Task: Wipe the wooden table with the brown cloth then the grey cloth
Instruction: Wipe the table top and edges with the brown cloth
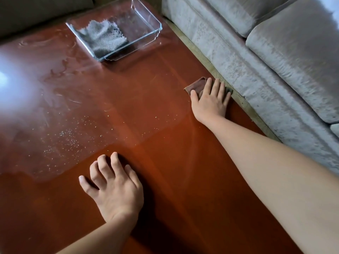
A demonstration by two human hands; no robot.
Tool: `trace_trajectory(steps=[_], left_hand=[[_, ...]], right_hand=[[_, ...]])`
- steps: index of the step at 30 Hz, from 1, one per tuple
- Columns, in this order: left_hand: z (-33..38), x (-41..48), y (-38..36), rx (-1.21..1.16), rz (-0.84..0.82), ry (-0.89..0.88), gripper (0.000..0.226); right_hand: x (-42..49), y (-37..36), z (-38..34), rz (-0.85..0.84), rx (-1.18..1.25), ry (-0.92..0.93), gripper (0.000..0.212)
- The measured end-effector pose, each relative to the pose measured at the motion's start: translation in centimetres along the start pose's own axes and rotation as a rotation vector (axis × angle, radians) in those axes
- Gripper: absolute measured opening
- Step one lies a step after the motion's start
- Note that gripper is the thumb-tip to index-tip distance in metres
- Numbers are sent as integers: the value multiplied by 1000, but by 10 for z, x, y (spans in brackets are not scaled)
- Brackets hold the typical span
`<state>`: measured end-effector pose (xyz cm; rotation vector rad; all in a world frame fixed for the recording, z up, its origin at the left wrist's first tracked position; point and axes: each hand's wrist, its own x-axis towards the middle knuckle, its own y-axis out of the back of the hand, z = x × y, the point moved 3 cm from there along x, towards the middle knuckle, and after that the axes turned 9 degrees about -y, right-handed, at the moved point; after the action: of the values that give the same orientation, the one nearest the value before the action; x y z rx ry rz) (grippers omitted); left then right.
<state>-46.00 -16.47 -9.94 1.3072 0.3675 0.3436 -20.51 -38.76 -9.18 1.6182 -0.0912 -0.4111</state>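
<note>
The glossy reddish wooden table [165,129] fills most of the view. My right hand [211,99] lies flat on the brown cloth [197,85], pressing it onto the table near the right edge; most of the cloth is hidden under the palm. My left hand [113,186] rests on the near part of the table with fingers spread and holds nothing. The grey cloth [104,37] lies crumpled inside a clear glass dish [146,21] at the far side of the table.
A grey sofa [266,52] runs close along the table's right edge. Pale crumbs and dusty smears [64,136] cover the left and middle of the table. A bright light glare [3,77] sits at the far left.
</note>
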Motion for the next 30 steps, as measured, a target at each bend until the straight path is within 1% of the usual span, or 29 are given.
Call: trace_trajectory(steps=[3, 5, 10, 13, 17, 19, 22, 25, 28, 30], left_hand=[[0, 1, 1, 3, -12, 3, 52], [0, 1, 1, 1, -19, -3, 50], [-1, 0, 2, -21, -29, 6, 50], [1, 0, 4, -27, -36, -2, 50], [-1, 0, 3, -33, -56, 1, 51], [-2, 0, 3, -38, -53, 2, 49], [-1, 0, 2, -25, -53, -1, 55], [-1, 0, 0, -22, -43, -7, 56], [-3, 0, -2, -13, -40, -14, 56], [-3, 0, -3, -8, -33, -22, 57]], right_hand=[[-6, 1, 20, 7, -42, 118, 81], [-19, 0, 46, 18, -47, 138, 81], [-78, -9, 116, 16, -65, 13, 82], [-100, -14, 135, 7, -68, -69, 83], [-80, -13, 108, 5, -45, -130, 82], [-58, -10, 85, 13, -38, -112, 81], [-17, -3, 43, 9, -23, -79, 81], [18, 2, 1, -4, -21, -48, 81], [38, 6, -31, -18, -32, 20, 79], [34, 5, -45, -10, -57, 157, 76]])
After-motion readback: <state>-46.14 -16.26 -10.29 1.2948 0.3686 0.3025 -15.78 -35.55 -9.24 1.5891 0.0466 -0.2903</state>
